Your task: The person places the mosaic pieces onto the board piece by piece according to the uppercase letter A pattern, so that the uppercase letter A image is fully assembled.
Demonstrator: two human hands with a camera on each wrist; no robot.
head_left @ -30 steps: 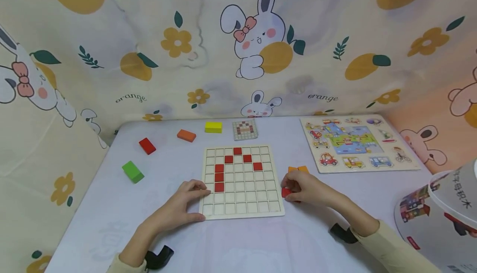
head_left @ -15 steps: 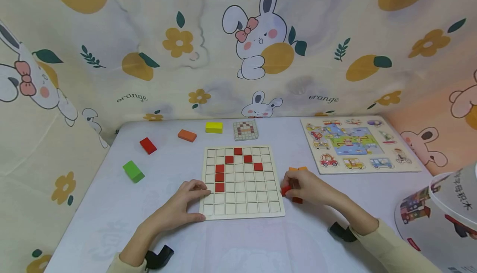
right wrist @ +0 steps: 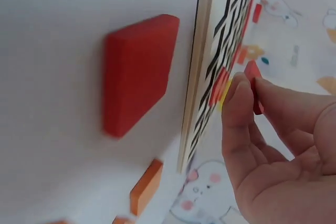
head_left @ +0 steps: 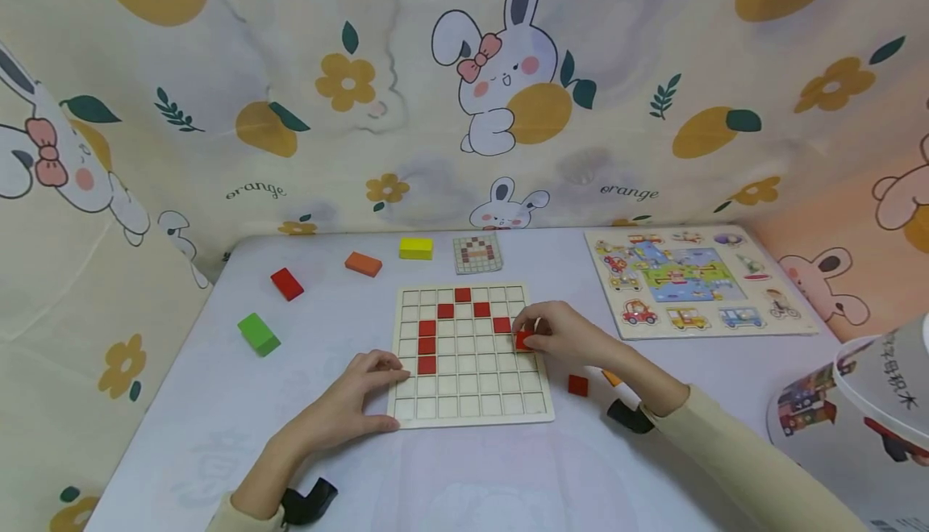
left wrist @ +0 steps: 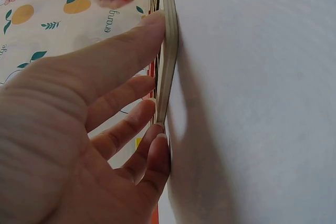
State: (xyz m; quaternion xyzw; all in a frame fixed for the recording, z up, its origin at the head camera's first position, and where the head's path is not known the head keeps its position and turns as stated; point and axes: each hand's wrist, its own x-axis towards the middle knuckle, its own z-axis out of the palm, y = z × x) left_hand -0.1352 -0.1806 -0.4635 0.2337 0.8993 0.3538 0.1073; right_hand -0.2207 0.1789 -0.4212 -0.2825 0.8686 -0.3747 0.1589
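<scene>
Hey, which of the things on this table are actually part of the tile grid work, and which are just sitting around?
In use: grid board, red tile pinched by the right hand, left hand steadying the board's edge, spare red tile, pattern card.

Lying about: vehicle puzzle, green block, red block, orange block, yellow block.

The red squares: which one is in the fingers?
The red square at the grid board's right edge, pinched by the right hand. The others lie untouched.
</scene>
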